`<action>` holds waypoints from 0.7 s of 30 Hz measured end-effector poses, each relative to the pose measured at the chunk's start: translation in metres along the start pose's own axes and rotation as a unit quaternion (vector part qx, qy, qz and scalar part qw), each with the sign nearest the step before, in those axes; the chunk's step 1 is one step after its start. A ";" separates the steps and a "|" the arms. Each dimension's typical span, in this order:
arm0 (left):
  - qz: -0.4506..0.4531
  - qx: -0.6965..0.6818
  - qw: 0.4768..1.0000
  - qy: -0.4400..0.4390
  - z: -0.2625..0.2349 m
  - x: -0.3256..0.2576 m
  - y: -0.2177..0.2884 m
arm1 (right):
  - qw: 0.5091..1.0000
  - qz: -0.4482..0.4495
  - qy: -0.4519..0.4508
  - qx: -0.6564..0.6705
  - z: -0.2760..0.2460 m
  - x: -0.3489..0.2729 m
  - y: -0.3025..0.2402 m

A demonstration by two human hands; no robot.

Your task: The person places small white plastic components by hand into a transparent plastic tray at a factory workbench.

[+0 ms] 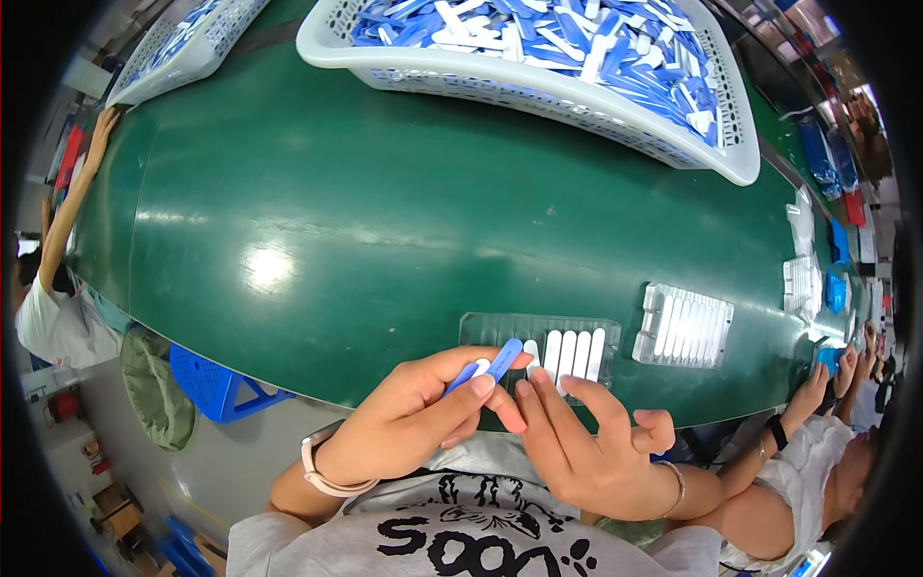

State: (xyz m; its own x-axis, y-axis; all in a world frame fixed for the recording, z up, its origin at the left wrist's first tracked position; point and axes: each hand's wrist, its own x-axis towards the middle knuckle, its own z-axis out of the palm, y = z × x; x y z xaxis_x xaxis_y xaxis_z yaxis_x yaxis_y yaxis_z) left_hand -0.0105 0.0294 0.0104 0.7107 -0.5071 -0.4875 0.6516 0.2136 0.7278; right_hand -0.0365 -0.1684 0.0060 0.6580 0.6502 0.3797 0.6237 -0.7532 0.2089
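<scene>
My left hand (409, 409) is closed around a few flat, round-ended plastic sticks. A blue stick (506, 359) pokes up past the thumb, with a white one (482, 367) beside it. Just right of it, my right hand (591, 457) has its fingers apart, fingertips over the near edge of a clear plastic tray (471, 327). Several white sticks (583, 352) lie side by side in slots on the tray's right half. Another white stick (532, 352) stands close to my right fingertips; whether they touch it is hard to tell.
A second clear tray (649, 322) with white sticks lies to the right on the green table (336, 212). A white basket (538, 82) heaped with blue and white sticks stands at the back; another basket (183, 72) is far left. Co-workers' arms (82, 183) show at both sides.
</scene>
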 end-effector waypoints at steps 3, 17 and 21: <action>-0.004 0.022 1.000 -0.022 -0.004 -0.001 0.001 | 0.999 0.008 -0.020 -0.030 0.000 0.006 0.001; 0.078 0.125 0.989 -0.018 -0.001 -0.008 -0.014 | 0.787 0.178 -0.055 0.588 0.000 0.016 0.024; 0.023 0.084 0.996 0.020 -0.004 -0.010 -0.005 | 0.861 0.191 0.109 0.459 0.004 0.025 0.031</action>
State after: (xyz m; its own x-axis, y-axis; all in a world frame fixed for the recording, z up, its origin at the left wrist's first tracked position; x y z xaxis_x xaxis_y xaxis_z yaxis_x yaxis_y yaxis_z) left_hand -0.0197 0.0369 0.0094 0.7506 -0.4664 -0.4680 0.5671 0.0913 0.8186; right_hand 0.0008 -0.1750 0.0185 0.8570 0.2633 0.4430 0.5153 -0.4479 -0.7307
